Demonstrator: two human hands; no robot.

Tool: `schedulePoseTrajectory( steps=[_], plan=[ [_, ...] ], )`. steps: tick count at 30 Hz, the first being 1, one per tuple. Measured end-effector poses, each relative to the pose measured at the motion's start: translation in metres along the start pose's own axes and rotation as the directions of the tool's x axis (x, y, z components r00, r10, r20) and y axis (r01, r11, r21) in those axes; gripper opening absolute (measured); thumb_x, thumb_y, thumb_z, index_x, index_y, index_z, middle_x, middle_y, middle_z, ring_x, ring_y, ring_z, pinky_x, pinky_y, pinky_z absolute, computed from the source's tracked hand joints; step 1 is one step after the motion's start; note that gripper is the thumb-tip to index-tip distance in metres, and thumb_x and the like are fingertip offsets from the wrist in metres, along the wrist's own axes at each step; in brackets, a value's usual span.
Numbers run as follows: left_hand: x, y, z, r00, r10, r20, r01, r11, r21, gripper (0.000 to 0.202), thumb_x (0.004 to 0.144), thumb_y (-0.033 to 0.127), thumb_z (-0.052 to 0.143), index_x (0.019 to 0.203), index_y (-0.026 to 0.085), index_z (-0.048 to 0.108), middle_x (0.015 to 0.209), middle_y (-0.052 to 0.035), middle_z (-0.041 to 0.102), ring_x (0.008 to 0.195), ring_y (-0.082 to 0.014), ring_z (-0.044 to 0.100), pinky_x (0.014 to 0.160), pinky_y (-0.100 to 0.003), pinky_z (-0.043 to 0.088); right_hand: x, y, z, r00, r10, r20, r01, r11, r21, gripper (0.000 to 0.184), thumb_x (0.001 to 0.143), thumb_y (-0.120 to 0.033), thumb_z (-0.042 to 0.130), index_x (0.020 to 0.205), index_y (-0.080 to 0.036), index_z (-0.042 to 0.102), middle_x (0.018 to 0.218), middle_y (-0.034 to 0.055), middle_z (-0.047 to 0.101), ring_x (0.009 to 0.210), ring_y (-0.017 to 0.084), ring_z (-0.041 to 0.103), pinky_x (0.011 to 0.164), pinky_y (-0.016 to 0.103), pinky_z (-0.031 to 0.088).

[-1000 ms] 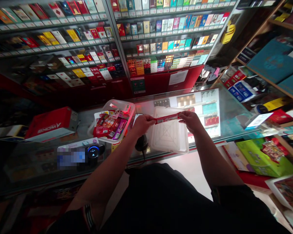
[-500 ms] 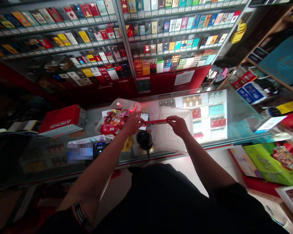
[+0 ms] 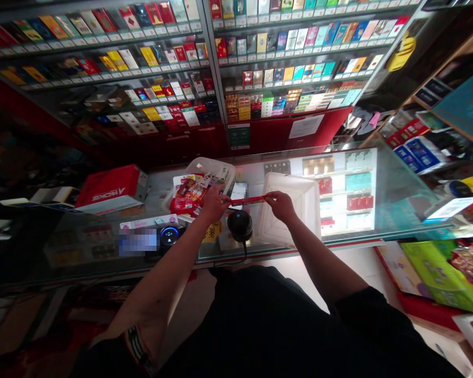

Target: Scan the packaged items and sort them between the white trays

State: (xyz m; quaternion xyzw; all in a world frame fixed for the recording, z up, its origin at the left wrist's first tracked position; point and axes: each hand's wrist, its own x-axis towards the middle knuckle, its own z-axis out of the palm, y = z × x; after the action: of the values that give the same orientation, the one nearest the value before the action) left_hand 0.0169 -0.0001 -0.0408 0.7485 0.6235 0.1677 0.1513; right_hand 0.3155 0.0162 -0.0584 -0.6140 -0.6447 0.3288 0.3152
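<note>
My left hand [image 3: 215, 202] pinches one end of a narrow red packet [image 3: 247, 200]. At its other end, the fingertips of my right hand [image 3: 281, 206] are closed on it. Stretched between both hands, the packet is seen nearly edge-on above the counter. Just beyond it lies a phone [image 3: 239, 190], its screen partly blurred out. On the near side stands a round black device [image 3: 239, 224] with a cable. To the left, a white plastic basket [image 3: 200, 160] holds colourful snack packets [image 3: 189, 194]. Under my right hand sits another pale basket [image 3: 289, 226].
The glass counter [image 3: 394, 194] runs across, with goods visible inside it. A red box [image 3: 108, 186] and a lit round display [image 3: 169, 235] stand on its left. Shelves of small packs [image 3: 278, 102] rise behind. A green box [image 3: 437, 268] stands at the right.
My hands and the red packet have shifted slightly left relative to the counter. The red glow over the snack basket is gone. My view has turned a little left.
</note>
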Motion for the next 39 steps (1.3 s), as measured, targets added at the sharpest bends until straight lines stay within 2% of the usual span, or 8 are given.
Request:
schedulePoseTrajectory(
  steps=[4, 8, 15, 21, 28, 31, 36, 39],
  plan=[
    [-0.005, -0.004, 0.005, 1.000, -0.011, -0.020, 0.011, 1.000, 0.006, 0.021, 0.087, 0.020, 0.069, 0.095, 0.025, 0.087, 0.152, -0.0073, 0.061, 0.150, -0.0365, 0.043, 0.128, -0.059, 0.035, 0.000, 0.000, 0.005, 1.000, -0.005, 0.028, 0.006, 1.000, -0.009, 0.017, 0.093, -0.027, 0.069, 0.094, -0.022, 0.085, 0.099, 0.0069, 0.084, 0.099, 0.024, 0.076, 0.096, 0.036, 0.054],
    [-0.008, -0.001, 0.004, 0.999, -0.028, -0.037, 0.027, 0.999, -0.030, 0.015, 0.087, 0.027, 0.072, 0.092, 0.027, 0.087, 0.149, -0.0059, 0.063, 0.149, -0.0372, 0.044, 0.128, -0.062, 0.034, 0.001, -0.002, 0.004, 1.000, -0.002, 0.018, 0.002, 1.000, -0.022, 0.019, 0.093, -0.028, 0.067, 0.095, -0.022, 0.085, 0.098, 0.0073, 0.084, 0.096, 0.024, 0.076, 0.093, 0.036, 0.054],
    [-0.015, 0.012, -0.016, 0.991, -0.037, -0.127, 0.021, 0.992, -0.126, 0.017, 0.089, 0.028, 0.069, 0.094, 0.022, 0.085, 0.147, -0.0104, 0.064, 0.143, -0.0333, 0.054, 0.126, -0.054, 0.041, 0.007, -0.016, 0.000, 1.000, -0.019, 0.003, 0.019, 0.997, 0.076, 0.022, 0.092, -0.032, 0.066, 0.096, -0.021, 0.084, 0.093, 0.0063, 0.083, 0.087, 0.022, 0.074, 0.084, 0.034, 0.053],
    [-0.034, 0.011, -0.034, 0.981, -0.077, -0.179, 0.043, 0.981, -0.188, 0.015, 0.088, 0.024, 0.066, 0.089, 0.021, 0.081, 0.139, -0.0109, 0.068, 0.131, -0.0303, 0.063, 0.119, -0.050, 0.049, 0.017, -0.040, 0.011, 0.999, -0.018, 0.037, 0.015, 0.995, 0.096, 0.022, 0.091, -0.034, 0.066, 0.093, -0.021, 0.084, 0.085, 0.0041, 0.081, 0.080, 0.021, 0.071, 0.077, 0.031, 0.050],
    [-0.069, -0.023, -0.046, 0.971, -0.140, -0.195, 0.113, 0.983, -0.144, 0.012, 0.085, 0.024, 0.068, 0.086, 0.020, 0.079, 0.130, -0.0120, 0.070, 0.124, -0.0306, 0.065, 0.115, -0.050, 0.051, 0.032, -0.089, 0.047, 0.983, -0.094, 0.157, 0.116, 0.984, -0.136, 0.019, 0.091, -0.023, 0.065, 0.091, -0.021, 0.084, 0.083, 0.0029, 0.080, 0.080, 0.020, 0.069, 0.077, 0.030, 0.047],
    [-0.082, -0.040, -0.048, 0.962, -0.188, -0.199, 0.171, 0.980, -0.099, 0.013, 0.084, 0.023, 0.067, 0.085, 0.019, 0.080, 0.128, -0.0137, 0.071, 0.120, -0.0321, 0.066, 0.112, -0.051, 0.052, 0.041, -0.113, 0.070, 0.967, -0.117, 0.228, 0.165, 0.965, -0.202, 0.021, 0.092, -0.020, 0.064, 0.093, -0.023, 0.085, 0.086, 0.0034, 0.081, 0.085, 0.021, 0.071, 0.081, 0.029, 0.048],
    [-0.096, -0.067, -0.049, 0.931, -0.251, -0.266, 0.253, 0.967, -0.025, 0.014, 0.084, 0.024, 0.066, 0.084, 0.020, 0.079, 0.128, -0.0138, 0.072, 0.119, -0.0348, 0.065, 0.110, -0.055, 0.052, 0.057, -0.148, 0.114, 0.944, -0.169, 0.282, 0.255, 0.917, -0.305, 0.023, 0.097, -0.023, 0.063, 0.099, -0.022, 0.086, 0.105, 0.0081, 0.083, 0.100, 0.024, 0.072, 0.090, 0.031, 0.049],
    [-0.098, -0.080, -0.052, 0.931, -0.263, -0.254, 0.270, 0.963, -0.007, 0.010, 0.082, 0.024, 0.069, 0.080, 0.021, 0.078, 0.126, -0.0133, 0.072, 0.116, -0.0352, 0.065, 0.108, -0.054, 0.053, 0.065, -0.165, 0.136, 0.935, -0.166, 0.313, 0.276, 0.895, -0.350, 0.023, 0.098, -0.021, 0.062, 0.097, -0.022, 0.085, 0.104, 0.0078, 0.083, 0.100, 0.024, 0.072, 0.089, 0.030, 0.048]
  ],
)
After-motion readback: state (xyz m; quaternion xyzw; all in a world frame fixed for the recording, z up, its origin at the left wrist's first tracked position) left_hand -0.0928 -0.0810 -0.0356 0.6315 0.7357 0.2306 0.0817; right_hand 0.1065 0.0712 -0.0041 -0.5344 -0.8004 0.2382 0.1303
